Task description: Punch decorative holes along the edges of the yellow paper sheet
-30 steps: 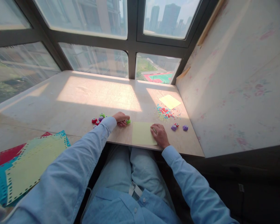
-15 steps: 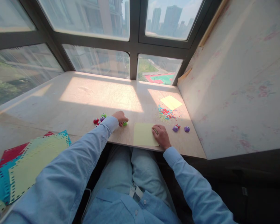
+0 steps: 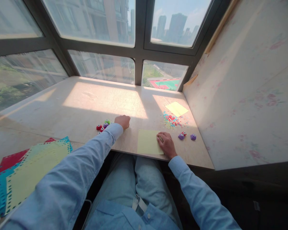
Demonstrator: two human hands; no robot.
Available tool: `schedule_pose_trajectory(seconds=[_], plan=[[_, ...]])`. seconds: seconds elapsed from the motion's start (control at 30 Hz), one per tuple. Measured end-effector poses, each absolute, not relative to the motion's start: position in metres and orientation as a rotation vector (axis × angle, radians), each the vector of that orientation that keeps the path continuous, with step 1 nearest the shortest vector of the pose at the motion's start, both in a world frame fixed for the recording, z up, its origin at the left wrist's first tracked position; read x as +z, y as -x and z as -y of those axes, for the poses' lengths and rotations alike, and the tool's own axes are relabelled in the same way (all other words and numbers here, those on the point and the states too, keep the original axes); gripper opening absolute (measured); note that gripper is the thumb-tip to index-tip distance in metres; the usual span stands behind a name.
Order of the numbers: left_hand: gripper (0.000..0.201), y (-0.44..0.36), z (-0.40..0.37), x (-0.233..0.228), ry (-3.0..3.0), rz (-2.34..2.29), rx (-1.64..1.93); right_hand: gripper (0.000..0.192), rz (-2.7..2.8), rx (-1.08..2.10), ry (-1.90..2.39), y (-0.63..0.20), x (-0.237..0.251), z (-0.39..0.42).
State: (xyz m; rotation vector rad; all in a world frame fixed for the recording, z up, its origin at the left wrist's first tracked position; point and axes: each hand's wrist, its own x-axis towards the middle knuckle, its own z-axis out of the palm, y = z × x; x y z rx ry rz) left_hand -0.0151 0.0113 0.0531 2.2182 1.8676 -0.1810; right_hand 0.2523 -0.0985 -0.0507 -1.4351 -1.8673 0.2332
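Observation:
My left hand point(image 3: 122, 121) is closed in a fist just above the table, left of the paper. A small green craft hole punch showed under its fingers a moment ago; the fist now hides it. Beside the left cuff sits a cluster of small craft punches, among them a red punch point(image 3: 99, 127) and a green punch point(image 3: 107, 121). A pale yellow sheet of paper point(image 3: 147, 142) lies flat near the table's front edge. My right hand point(image 3: 166, 144) has its fingers curled at the sheet's right edge, gripping it there.
Purple punches point(image 3: 193, 137) and a red one stand right of my right hand. Punched paper bits point(image 3: 172, 120) are scattered behind them, near another yellow sheet point(image 3: 177, 109). Coloured sheets with punched edges point(image 3: 36, 166) pile at left. A wall point(image 3: 242, 95) bounds the right side.
My left hand has closed more and turned, and the green punch beneath it has gone from sight. My right hand stays at the sheet. The view has tilted slightly.

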Motion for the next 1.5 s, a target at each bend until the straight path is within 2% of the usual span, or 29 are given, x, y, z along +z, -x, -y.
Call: schedule_pose_trajectory(seconds=[0.17, 0.47, 0.73, 0.87, 0.97, 1.2, 1.33, 1.5], plan=[[0.023, 0.005, -0.006, 0.042, -2.323, -1.625, -0.232, 0.02, 1.868, 0.228, 1.437, -0.252, -0.05, 0.099], [0.018, -0.007, 0.005, 0.036, -2.342, -1.584, -0.163, 0.02, 1.876, 0.234, 1.441, -0.254, -0.051, 0.098], [0.003, -0.004, 0.002, 0.027, -2.122, -1.596, 0.144, 0.02, 1.875, 0.233, 1.439, -0.253, -0.051, 0.098], [0.009, -0.002, 0.003, 0.022, -1.855, -1.565, 0.427, 0.02, 1.866, 0.241, 1.438, -0.254, -0.051, 0.098], [0.022, -0.008, 0.014, 0.02, -1.601, -1.459, 0.61, 0.02, 1.852, 0.25, 1.438, -0.254, -0.05, 0.098], [0.047, -0.036, 0.061, 0.011, -1.225, -1.075, 0.798, 0.021, 1.782, 0.301, 1.422, -0.254, -0.05, 0.098], [0.05, -0.047, 0.078, 0.001, -0.867, -0.841, 0.818, 0.021, 1.676, 0.328, 1.386, -0.254, -0.051, 0.098], [0.039, -0.057, 0.089, -0.002, -0.84, -0.954, 0.831, 0.018, 1.613, 0.299, 1.295, -0.254, -0.045, 0.102]])
